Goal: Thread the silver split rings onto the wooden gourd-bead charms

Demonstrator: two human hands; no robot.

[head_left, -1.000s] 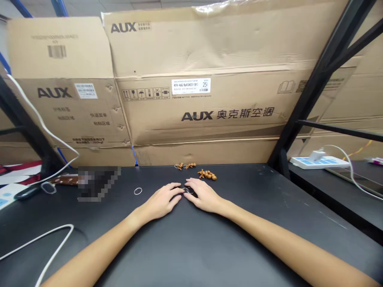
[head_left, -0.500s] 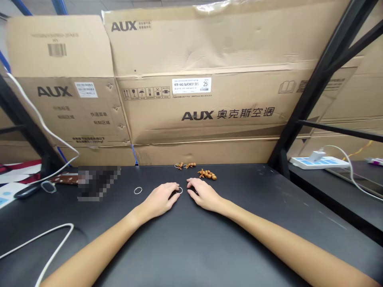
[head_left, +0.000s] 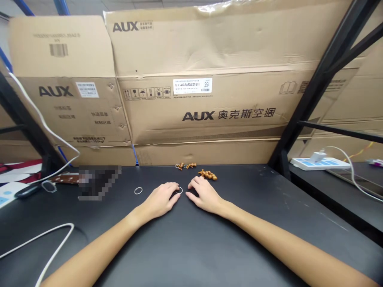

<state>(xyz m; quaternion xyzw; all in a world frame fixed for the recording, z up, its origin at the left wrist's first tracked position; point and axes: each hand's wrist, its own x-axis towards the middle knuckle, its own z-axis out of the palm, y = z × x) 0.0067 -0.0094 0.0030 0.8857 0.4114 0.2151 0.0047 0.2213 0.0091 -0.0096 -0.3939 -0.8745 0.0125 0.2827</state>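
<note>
A small metal ring (head_left: 179,190) lies flat on the black table (head_left: 191,243), just below the middle of the frame; being round, it has no long axis to speak of. It sits at the very tips of the left hand (head_left: 160,200), whose fingers (head_left: 172,185) reach toward the right of the picture and seem to touch its rim; that hand is palm-down and loosely spread, gripping nothing. The right hand (head_left: 206,195) is just beside the ring on its right, a narrow strip of table between them; it too rests palm-down, fingers a little curled, with nothing seen in its hold (what lies under the palm is hidden). So the left hand is the nearer one.

A second ring (head_left: 138,190) lies alone further left, well apart from both hands; small wooden gourd charms (head_left: 207,174) sit just above the right hand, more of them (head_left: 185,165) nearer the cardboard boxes (head_left: 209,115) behind; a white cable (head_left: 44,239) curls at lower left.
</note>
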